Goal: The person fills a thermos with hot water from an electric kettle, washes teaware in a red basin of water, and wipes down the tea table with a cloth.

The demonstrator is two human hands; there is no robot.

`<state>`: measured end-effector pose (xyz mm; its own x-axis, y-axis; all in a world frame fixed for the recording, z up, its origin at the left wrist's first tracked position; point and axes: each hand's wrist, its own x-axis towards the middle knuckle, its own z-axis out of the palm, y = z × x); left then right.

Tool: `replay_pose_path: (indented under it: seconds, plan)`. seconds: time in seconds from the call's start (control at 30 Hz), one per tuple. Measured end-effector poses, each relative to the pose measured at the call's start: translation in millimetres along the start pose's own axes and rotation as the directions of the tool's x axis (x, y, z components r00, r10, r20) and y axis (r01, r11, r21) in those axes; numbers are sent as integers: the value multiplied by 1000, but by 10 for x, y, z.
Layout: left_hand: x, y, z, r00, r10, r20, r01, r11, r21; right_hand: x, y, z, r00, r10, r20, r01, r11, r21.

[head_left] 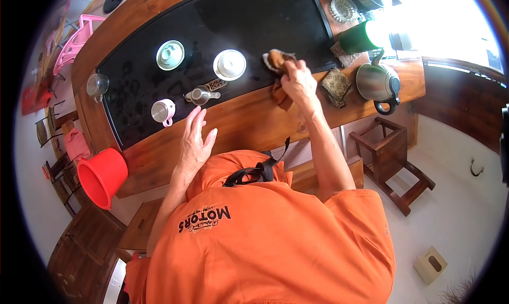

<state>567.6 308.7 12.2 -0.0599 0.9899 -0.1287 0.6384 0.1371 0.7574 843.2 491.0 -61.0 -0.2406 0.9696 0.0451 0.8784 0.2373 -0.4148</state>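
My right hand (300,85) is closed around a bunched brown cloth (280,60) at the front right of the black tabletop panel (238,23). Part of the cloth hangs below my fingers. My left hand (195,146) is held with its fingers apart over the wooden front edge, holding nothing. Nearest to it are a small glass pitcher (202,96) and a pink cup (163,112) with a handle. Farther back are a pale green lidded bowl (170,55) and a white one (229,64). A glass cup (97,85) stands at the left end.
A steel kettle (374,81), a folded patterned cloth (336,86), a green canister (358,37) and a glass ashtray (344,9) are at the right. A red bucket (103,177) is at the left. A wooden stool (389,158) stands at the lower right.
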Motion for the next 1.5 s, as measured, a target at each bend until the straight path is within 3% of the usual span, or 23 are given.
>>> replay_pose_path:
  seconds: [0.2,0.23,0.43,0.5,0.6,0.77,0.83,1.1,1.3,1.37,1.43,1.5]
  plan:
    - [-5,23,21,998,-33,44,34,999,-6,297,444,-112,960,277,-38,-279,959,-56]
    - [-1,24,25,998,-33,44,33,999,-4,280,399,-12,961,278,-3,-275,948,-158]
    - [35,43,95,991,-96,97,97,995,-1,32,-212,251,995,-84,57,86,995,-49]
    - [23,4,106,993,-44,111,42,999,20,13,-295,241,976,-154,155,152,988,25]
    - [7,-8,88,993,-61,100,56,997,51,226,-56,103,997,-73,4,73,995,75]
    - [-81,-56,82,986,-134,99,133,991,12,554,557,-128,976,216,-30,-218,964,-152]
    - [-95,-85,95,985,-137,103,136,991,13,450,449,29,982,165,-94,-185,943,-277]
    - [-24,-140,135,993,-84,79,79,995,64,-389,-378,151,994,-92,65,96,993,-67]
    - [1,-161,202,992,-49,120,42,997,58,-813,-585,-81,970,-123,210,115,992,53]
    - [-15,-180,217,989,-53,138,46,997,56,-897,-414,-303,993,86,81,-106,954,280]
    - [-24,-190,210,990,-52,131,46,998,48,-998,148,-514,988,73,-140,-42,976,212]
    - [-28,-199,211,991,-41,128,37,999,34,-1227,810,-739,888,298,-350,-239,950,200]
